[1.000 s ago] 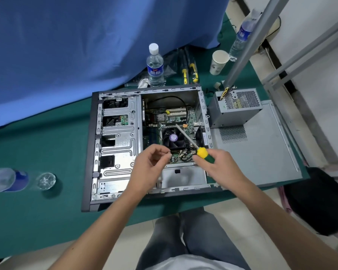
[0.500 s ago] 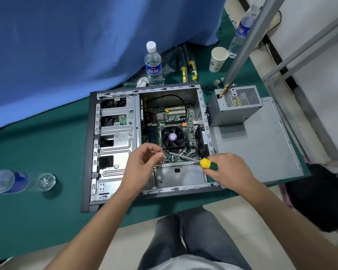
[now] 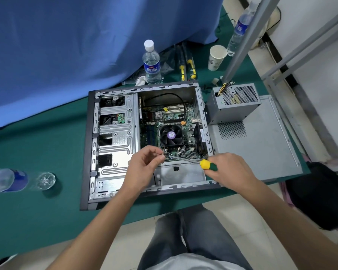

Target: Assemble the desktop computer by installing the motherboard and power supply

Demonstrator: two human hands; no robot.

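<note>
An open computer case (image 3: pixel 113 145) lies flat on the green table. Inside it sits the motherboard (image 3: pixel 176 115) with a black CPU fan (image 3: pixel 171 135). The grey power supply (image 3: pixel 232 102) stands outside, to the right of the case, on the detached side panel (image 3: pixel 261 145). My right hand (image 3: pixel 230 168) grips the yellow-green handle of a screwdriver (image 3: pixel 207 164), its shaft pointing left to the board's near edge. My left hand (image 3: pixel 144 166) pinches something small, probably a screw, at the screwdriver's tip.
A water bottle (image 3: pixel 151 63), two yellow-handled tools (image 3: pixel 187 67) and a paper cup (image 3: pixel 216 57) lie behind the case. A second bottle (image 3: pixel 239 30) stands by a metal frame post (image 3: pixel 248 36). A lying bottle (image 3: pixel 8 180) and a glass (image 3: pixel 45 180) are at left. A blue cloth hangs behind.
The screwdriver swung from pointing up over the fan to lying nearly level, tip at my left fingers. My right hand shifted right and down.
</note>
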